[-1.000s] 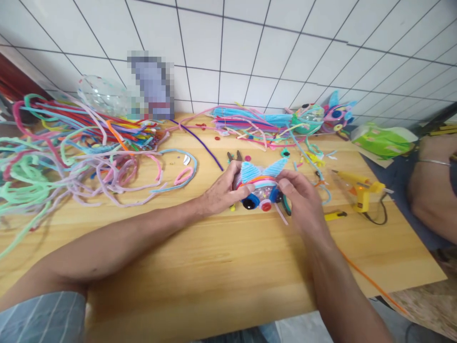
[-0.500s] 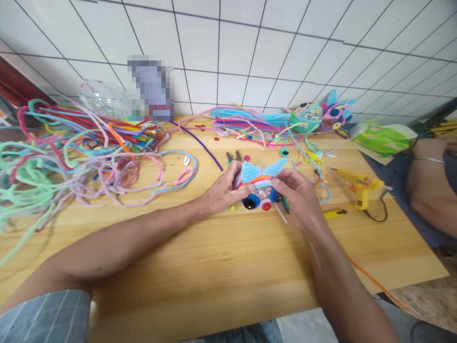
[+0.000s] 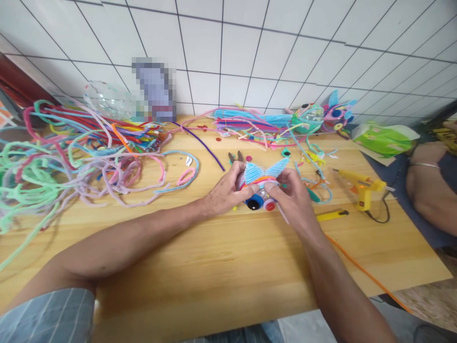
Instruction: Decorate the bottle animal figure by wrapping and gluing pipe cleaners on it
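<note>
Between my two hands is a small craft animal [image 3: 262,182] with light-blue ribbed ears, pink and orange pipe-cleaner bands, a big blue-and-black eye and a red button nose. My left hand [image 3: 228,189] grips its left side, thumb along the band above the eye. My right hand [image 3: 291,190] holds the other side, its thumb pressed on the band near the middle and covering the second eye. A thin pale strip pokes out below my right fingers. Just behind the animal lie pliers [image 3: 235,156], only their handles showing.
Tangled pipe cleaners [image 3: 82,176] spread over the left of the table. Along the wall lie a pipe-cleaner bundle [image 3: 250,119] and two decorated animals, one green [image 3: 307,119]. To the right are a yellow glue gun [image 3: 362,188], a yellow cutter [image 3: 332,216] and another person's arm [image 3: 432,186].
My right thumb has slid inward along the band, and my right hand now hides the second eye. My left hand keeps its hold. The view has shifted slightly.
</note>
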`<state>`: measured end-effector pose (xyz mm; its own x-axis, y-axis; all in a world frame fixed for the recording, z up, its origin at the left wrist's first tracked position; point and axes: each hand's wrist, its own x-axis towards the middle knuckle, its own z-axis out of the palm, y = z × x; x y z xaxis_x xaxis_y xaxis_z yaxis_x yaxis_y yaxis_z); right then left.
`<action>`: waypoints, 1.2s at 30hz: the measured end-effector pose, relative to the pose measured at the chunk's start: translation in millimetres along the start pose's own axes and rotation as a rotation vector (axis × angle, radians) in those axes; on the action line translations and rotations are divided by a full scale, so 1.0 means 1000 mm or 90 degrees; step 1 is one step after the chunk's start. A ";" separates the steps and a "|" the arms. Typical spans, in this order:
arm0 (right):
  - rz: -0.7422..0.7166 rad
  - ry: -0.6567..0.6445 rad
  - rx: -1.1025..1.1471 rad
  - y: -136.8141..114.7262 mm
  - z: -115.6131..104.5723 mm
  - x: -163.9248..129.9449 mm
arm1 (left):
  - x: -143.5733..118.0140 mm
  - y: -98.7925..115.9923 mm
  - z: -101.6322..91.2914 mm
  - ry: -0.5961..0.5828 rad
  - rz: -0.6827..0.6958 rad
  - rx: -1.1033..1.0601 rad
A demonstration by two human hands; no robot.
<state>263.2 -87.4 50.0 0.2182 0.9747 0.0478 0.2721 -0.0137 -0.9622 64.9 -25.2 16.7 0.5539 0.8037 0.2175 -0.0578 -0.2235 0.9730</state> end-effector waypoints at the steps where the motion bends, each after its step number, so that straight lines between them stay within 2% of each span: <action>1: -0.004 -0.003 0.002 0.000 0.001 0.000 | 0.000 0.000 0.000 -0.002 0.005 0.003; 8: 0.015 0.000 0.052 0.003 0.003 -0.001 | -0.002 0.000 0.000 -0.017 0.023 0.075; 20: 0.130 -0.022 0.263 -0.001 -0.001 0.004 | -0.004 0.000 -0.004 -0.030 0.001 0.064; 36: 0.123 -0.029 0.242 -0.003 0.000 0.002 | -0.002 0.006 -0.003 -0.021 -0.003 0.065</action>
<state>263.0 -85.7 53.2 0.1879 0.9713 -0.1461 -0.1370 -0.1213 -0.9831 61.2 -26.6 21.9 0.5812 0.7865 0.2089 0.0283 -0.2761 0.9607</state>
